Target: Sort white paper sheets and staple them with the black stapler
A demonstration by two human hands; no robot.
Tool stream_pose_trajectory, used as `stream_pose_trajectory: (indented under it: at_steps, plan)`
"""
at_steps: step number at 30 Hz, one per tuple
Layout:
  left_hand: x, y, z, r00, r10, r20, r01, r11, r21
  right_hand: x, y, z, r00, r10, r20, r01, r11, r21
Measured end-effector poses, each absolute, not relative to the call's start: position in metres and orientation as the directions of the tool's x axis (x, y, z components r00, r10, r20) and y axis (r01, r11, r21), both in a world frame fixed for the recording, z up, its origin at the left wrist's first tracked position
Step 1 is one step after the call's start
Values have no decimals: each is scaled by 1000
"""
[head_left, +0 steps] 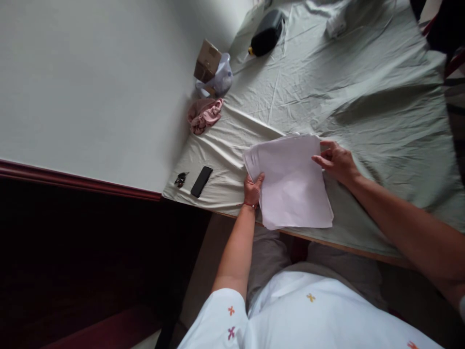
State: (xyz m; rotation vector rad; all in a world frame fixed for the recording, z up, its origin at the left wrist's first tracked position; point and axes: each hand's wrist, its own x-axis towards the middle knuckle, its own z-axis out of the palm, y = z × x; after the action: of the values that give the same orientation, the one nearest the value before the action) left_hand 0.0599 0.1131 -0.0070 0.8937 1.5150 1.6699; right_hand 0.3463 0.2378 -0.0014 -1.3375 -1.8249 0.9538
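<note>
A stack of white paper sheets [290, 184] lies at the table's near edge, its lower part jutting past that edge. Its sheets are slightly out of line, with several edges fanned at the upper left corner. My left hand [252, 190] grips the stack's left side, thumb on top and the other fingers hidden beneath. At the upper right edge is my right hand [337, 161], thumb tip over the top sheet and index finger by the edge. Its fingers are apart and bent, touching the paper's side without wrapping round it.
A pale green cloth [301, 92] with creases covers the table. Along the wall side are a black phone [201, 182], keys [180, 179], a pink cloth [205, 115], a cardboard box [208, 60] and a plastic bag [223, 75]. Farther back are a black case [268, 33] and a white object [336, 25] with a cord.
</note>
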Motion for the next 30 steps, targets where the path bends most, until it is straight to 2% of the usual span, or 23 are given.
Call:
stream_pose_trajectory:
  at_steps: [5, 11, 26, 30]
  plan:
    - [60, 114, -9, -514, 857, 38, -40, -68, 997, 349, 243, -11, -273, 951, 146, 387, 247, -888]
    - [57, 115, -13, -560, 828, -20, -68, -22, 997, 349, 240, -8, -282, 948, 147, 417, 259, -871]
    - [54, 116, -14, -571, 821, -5, -17, -5, 1000, 349, 238, -2, -285, 940, 189, 379, 291, -878]
    - [54, 115, -14, -585, 811, -20, -46, -8, 999, 349, 239, -3, -274, 945, 179, 449, 291, -845]
